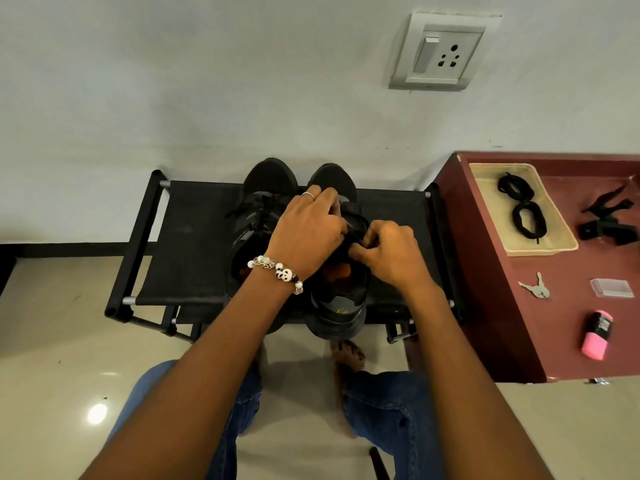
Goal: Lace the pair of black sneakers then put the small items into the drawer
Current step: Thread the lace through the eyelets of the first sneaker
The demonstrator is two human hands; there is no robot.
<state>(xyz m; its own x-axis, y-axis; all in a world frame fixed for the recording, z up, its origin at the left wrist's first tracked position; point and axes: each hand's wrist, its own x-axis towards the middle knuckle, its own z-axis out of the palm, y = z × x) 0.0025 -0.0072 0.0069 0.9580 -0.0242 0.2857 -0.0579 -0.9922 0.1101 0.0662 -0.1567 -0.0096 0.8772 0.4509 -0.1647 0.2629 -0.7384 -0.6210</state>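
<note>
Two black sneakers are counted on the black fabric shoe rack (pixel 194 237), set side by side with toes toward the wall: left sneaker (pixel 258 206) with a lace already seen across its tongue, right sneaker (pixel 341 292) being worked on. Two hands are in view, both over the right sneaker's tongue area. The left hand (pixel 308 230) is laid across the upper with fingers curled down onto it; one ring and one beaded bracelet (pixel 280 271) are worn. The right hand (pixel 388 251) is curled tight, thumb and fingertips pinched on dark material at the shoe's opening; whether lace or tongue is pinched cannot be told, since the contact point is covered by both hands. The eyelet rows of the right sneaker are hidden likewise. A maroon cabinet top (pixel 491 271) is placed just right of the rack. On it, one beige tray (pixel 561 244) is seen holding two coiled black laces (pixel 523 209), touching end to end. Outside the tray are counted: one black clip-like object (pixel 609 223), unclear in detail, one bunch of keys (pixel 536 289), one small clear plastic case (pixel 611 288), one pink-and-black roll (pixel 597 334). All are well apart from the hands. No drawer front is visible. One wall socket with switch (pixel 441 51) is mounted above. Denim-clad knees and one bare foot (pixel 348 355) are seen on the tiled floor below the rack.
</note>
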